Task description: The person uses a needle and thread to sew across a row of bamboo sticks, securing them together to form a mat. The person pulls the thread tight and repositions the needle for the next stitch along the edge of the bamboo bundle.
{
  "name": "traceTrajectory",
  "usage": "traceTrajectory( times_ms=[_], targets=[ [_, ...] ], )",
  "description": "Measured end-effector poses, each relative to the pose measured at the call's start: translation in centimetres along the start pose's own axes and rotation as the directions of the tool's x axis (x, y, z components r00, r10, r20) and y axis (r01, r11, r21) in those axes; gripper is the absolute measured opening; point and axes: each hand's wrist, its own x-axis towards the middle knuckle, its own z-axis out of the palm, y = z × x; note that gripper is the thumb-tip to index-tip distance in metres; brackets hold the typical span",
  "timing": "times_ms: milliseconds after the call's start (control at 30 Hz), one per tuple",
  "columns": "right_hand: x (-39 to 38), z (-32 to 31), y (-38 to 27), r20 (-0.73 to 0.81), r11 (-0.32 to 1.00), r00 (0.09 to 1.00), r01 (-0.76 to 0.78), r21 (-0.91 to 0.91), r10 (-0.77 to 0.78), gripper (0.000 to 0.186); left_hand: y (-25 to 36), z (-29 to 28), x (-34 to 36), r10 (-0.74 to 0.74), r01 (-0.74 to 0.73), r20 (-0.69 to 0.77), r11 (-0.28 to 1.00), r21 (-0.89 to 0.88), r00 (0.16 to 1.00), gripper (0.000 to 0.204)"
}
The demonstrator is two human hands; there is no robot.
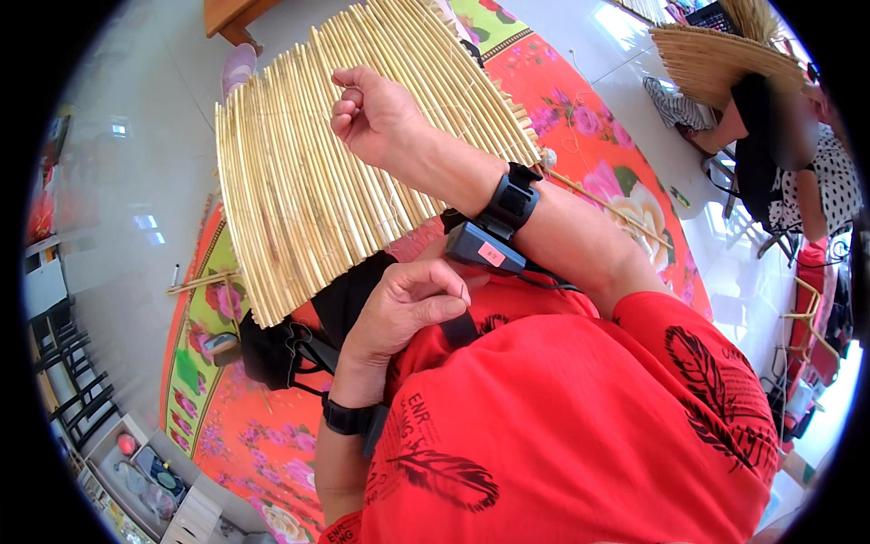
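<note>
Straw mat [308, 190], a fan of pale yellow stalks bound side by side, spreads under and around the right hand [376, 113], which lies on its upper middle. That grip is curled closed, fingertips pinched together; a fine thread may run from it, too thin to be sure. The left hand [408, 304] sits below the mat's lower edge, against the red shirt [580, 408], its grip closed on a black strap [459, 328]. Beneath the mat lies a flowered floor cloth [263, 435]. Another person [788, 136] sits well beyond the right hand.
</note>
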Motion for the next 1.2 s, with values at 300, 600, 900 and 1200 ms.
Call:
traceTrajectory(
  times_ms=[300, 600, 900, 1200],
  targets=[
    [0.4, -0.5, 1.1, 0.364, 0.546, 0.82, 0.568, -0.616, -0.442, 0.009, 0.9, 1.6, 1.1, 0.126, -0.126, -0.07, 0.992, -0.007, 0.99, 0.005],
    [1.3, -2.6, 2.1, 0.956, -0.654, 0.271, 0.745, -0.134, 0.113, 0.013, 1.9, 2.7, 2.0, 0.112, -0.109, -0.081, 0.993, 0.035, 0.99, 0.009],
    [-1.1, -2.9, 3.4, 0.836, -0.157, 0.512, 0.825, -0.542, -0.195, 0.009, 3.1, 1.2, 0.8, -0.019, -0.005, 0.087, 0.963, 0.269, 0.996, 0.005],
    [-4.0, -3.2, 1.3, 0.185, 0.918, 0.952, -0.164, -0.36, 0.243, 0.008, 2.3, -2.4, -2.4, 0.332, -0.327, -0.24, 0.943, 0.062, 0.912, 0.006]
  ],
)
